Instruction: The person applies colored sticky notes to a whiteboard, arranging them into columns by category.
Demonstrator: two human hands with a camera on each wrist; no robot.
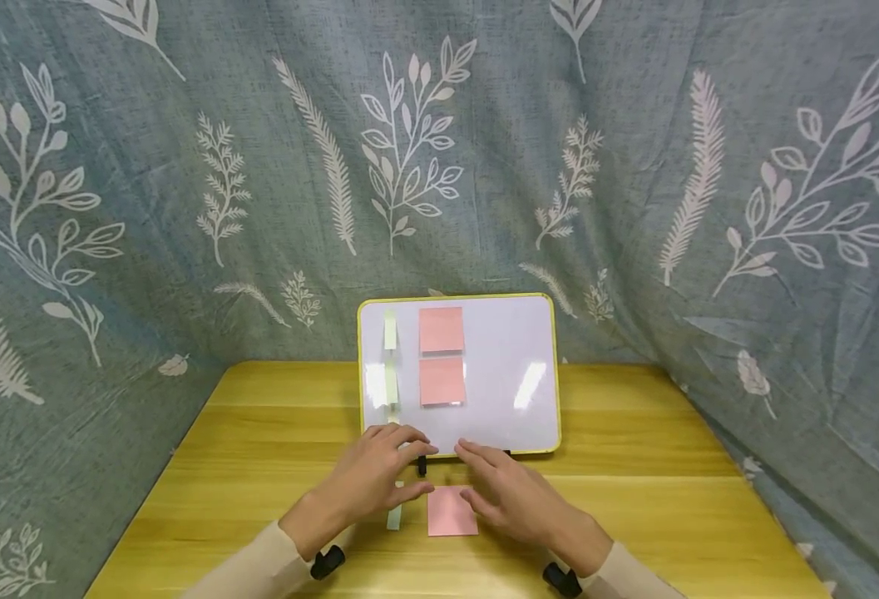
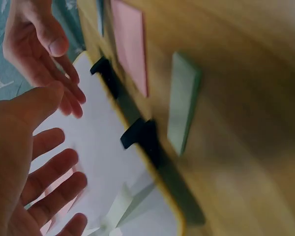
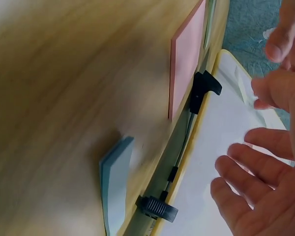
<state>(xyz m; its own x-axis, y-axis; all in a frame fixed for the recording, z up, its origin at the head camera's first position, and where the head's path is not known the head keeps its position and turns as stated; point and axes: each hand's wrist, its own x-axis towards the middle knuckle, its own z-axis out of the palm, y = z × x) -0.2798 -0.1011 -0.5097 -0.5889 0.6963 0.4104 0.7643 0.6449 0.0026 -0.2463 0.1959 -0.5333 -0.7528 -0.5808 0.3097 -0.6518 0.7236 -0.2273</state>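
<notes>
My left hand point(image 1: 372, 470) hovers over the table before the whiteboard point(image 1: 506, 358), its fingers relaxed and holding nothing. Facing it, my right hand point(image 1: 517, 499) is also relaxed, with nothing in its grasp. Between and below them lies a pink sticky note pad point(image 1: 452, 512). A narrow pale green sticky note pad point(image 2: 183, 105) lies near my left hand, partly covered by it in the head view. In the right wrist view a blue sticky note pad point(image 3: 117, 187) lies on the table; my right hand hides it from the head camera.
Two pink notes point(image 1: 441, 330) are stuck on the board, one above the other. Left of them runs a column of narrow green notes point(image 1: 390, 331), the lowest partly hidden by my left hand. The yellow-rimmed board leans on black stand feet point(image 3: 157, 208). Patterned cloth point(image 1: 439, 166) surrounds the wooden table point(image 1: 259, 449).
</notes>
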